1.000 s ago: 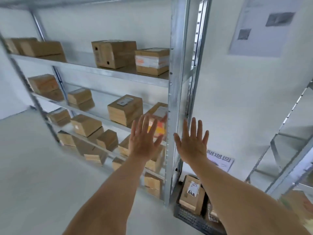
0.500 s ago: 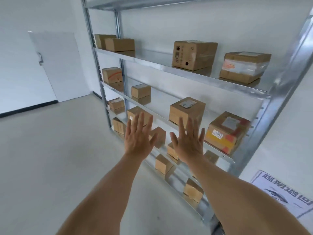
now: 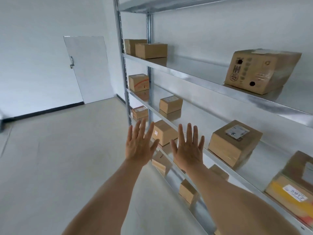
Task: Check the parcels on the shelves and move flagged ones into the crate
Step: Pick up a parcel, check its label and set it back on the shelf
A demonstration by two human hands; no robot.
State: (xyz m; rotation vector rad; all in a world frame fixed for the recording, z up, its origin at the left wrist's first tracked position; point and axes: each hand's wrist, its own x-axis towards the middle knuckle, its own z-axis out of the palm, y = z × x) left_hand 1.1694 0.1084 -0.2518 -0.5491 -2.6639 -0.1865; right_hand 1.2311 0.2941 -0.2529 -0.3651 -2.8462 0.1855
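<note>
A metal shelving rack (image 3: 194,77) runs along the right, holding several brown cardboard parcels. A large printed box (image 3: 260,71) sits on the upper shelf. One shelf down stand a labelled parcel (image 3: 233,143) and, at the far right, a parcel with yellow and orange tape (image 3: 291,192). At the far left end is a parcel with an orange mark (image 3: 138,82). My left hand (image 3: 139,145) and my right hand (image 3: 188,148) are raised in front of the rack with fingers spread, holding nothing and touching nothing. The crate is out of view.
A pale floor (image 3: 59,158) stretches out to the left of the rack. A white door (image 3: 88,68) stands in the far wall. The rack's upright post (image 3: 122,65) marks its left end.
The view has swung left along the rack; the crate and right-hand post have left the frame and the door has come in. Both hands stay raised and spread.
</note>
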